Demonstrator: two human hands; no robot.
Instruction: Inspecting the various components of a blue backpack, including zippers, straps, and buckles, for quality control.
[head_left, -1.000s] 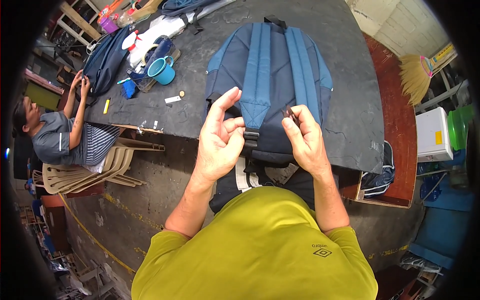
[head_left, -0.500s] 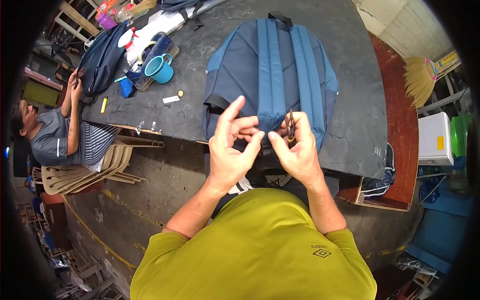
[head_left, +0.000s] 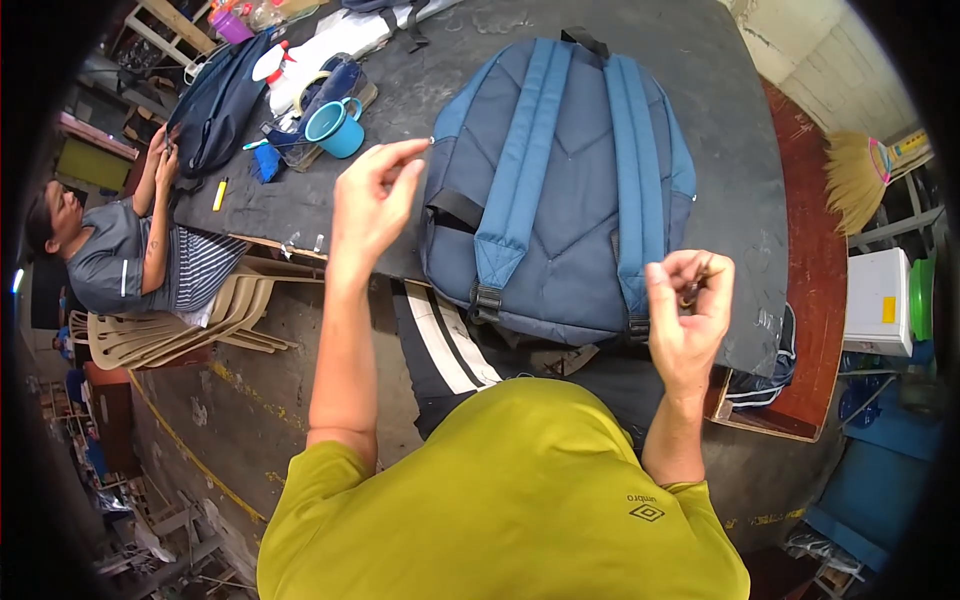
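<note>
The bag (head_left: 575,200) lies on the black table (head_left: 735,140) between the person's two hands, straps up, its bottom toward the wearer at the near edge. The left hand (head_left: 378,200) is raised just beside the bag's left side, thumb and forefinger parted, the forefinger pointing at the bag; nothing can be made out in that grip. The right hand (head_left: 690,300) is by the lower right corner, fingers curled around a small dark tool (head_left: 691,292), probably snips, though the fingers half hide it. This hand covers part of that corner, close to the lower end of the right strap (head_left: 638,190). The left strap (head_left: 515,165) runs down to a black buckle (head_left: 488,302), clear of both hands.

Beyond the left hand stand a blue mug (head_left: 336,130) and a spray bottle (head_left: 278,78), with a blue cloth (head_left: 265,162) and a yellow stick (head_left: 220,194) farther left. A co-worker (head_left: 115,245) sits at the table's left side on stacked chairs (head_left: 205,322).
</note>
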